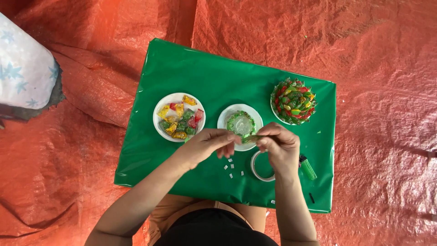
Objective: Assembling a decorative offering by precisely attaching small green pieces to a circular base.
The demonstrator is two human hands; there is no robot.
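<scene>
Both my hands meet over the front middle of a green wrapped board (227,77). My left hand (209,143) and my right hand (280,143) pinch a small green candy wrapper (251,138) between their fingertips. Just behind them stands a white plate (225,119) with a ring of green wrappers around a clear centre. A white plate of wrapped candies (178,116), yellow, red and green, is to the left. A finished dome of red, green and yellow wrappers (293,101) sits on a plate at the right.
A roll of clear tape (260,171) lies under my right wrist, with small cut tape bits (230,167) beside it. A green lighter (307,167) lies at the right. Orange tarpaulin (387,68) covers the floor around. A pale patterned fabric object (25,73) sits at the far left.
</scene>
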